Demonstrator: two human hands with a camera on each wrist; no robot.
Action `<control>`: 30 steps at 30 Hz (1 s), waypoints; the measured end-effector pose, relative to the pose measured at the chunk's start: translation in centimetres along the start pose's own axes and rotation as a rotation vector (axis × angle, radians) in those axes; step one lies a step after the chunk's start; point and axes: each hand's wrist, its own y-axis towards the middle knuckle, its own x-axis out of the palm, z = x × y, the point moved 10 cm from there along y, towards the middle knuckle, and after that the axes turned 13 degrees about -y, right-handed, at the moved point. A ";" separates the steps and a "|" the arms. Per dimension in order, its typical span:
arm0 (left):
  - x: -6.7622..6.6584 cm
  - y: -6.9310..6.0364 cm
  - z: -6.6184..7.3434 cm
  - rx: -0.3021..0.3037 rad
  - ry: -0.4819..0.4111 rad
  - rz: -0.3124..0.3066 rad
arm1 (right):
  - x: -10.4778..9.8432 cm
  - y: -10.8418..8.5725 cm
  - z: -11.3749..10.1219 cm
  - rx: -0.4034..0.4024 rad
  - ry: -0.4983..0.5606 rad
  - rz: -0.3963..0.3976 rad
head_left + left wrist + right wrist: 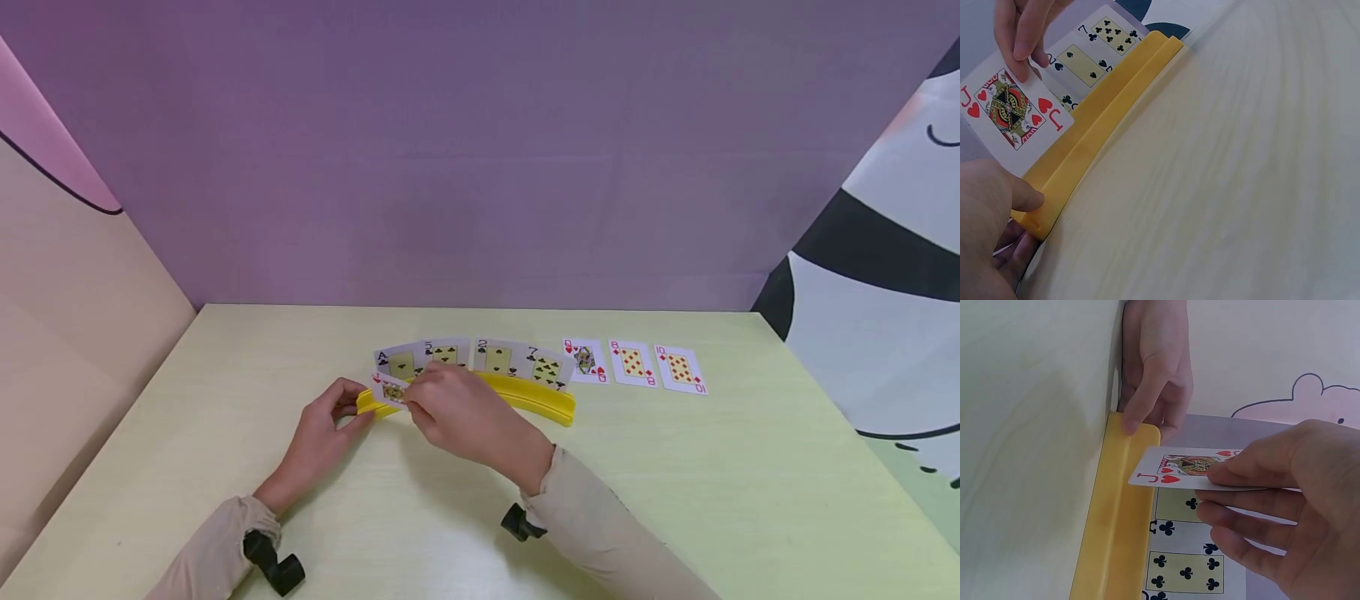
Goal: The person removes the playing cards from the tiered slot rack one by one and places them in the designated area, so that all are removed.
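My right hand [472,417] pinches a jack of hearts [1007,109] between thumb and fingers, over the left part of a curved yellow card holder [532,397]. In the right wrist view the card's lower corner is close to the holder; whether they touch I cannot tell. My left hand [318,437] grips the holder's left end, thumb in front and fingers behind. Along the holder's far side runs a row of cards: an ace of clubs [397,360], a five of clubs [445,352], a two of spades [497,358] and a seven of clubs [547,368]. My right hand hides part of the row.
Right of the holder, a queen of hearts [585,361], an eight of diamonds [632,363] and a ten of diamonds [680,369] lie face up on the pale wooden table [712,483]. A purple panel [480,167] rises behind the table's far edge.
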 end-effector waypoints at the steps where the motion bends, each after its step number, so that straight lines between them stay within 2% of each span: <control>1: 0.0 0.0 0.0 0.003 0.000 0.000 | -0.1 0.0 0.0 0.000 0.001 0.003; 14: -0.3 -0.2 0.0 -0.004 -0.014 -0.002 | -0.7 -0.2 -0.6 -0.007 0.012 0.052; 19: 0.0 -0.1 0.0 0.001 -0.011 -0.010 | -1.8 -1.0 -0.6 0.010 0.075 0.124; 22: 0.2 -0.1 -0.2 -0.017 0.003 -0.012 | -2.5 -1.6 -0.4 0.011 0.098 0.179; 26: 0.3 -0.2 -0.3 -0.035 0.015 -0.014 | -3.2 -2.2 -0.2 0.013 0.088 0.243; 30: 0.3 -0.2 -0.2 -0.036 0.014 -0.017 | -3.8 -2.7 0.0 0.014 0.057 0.275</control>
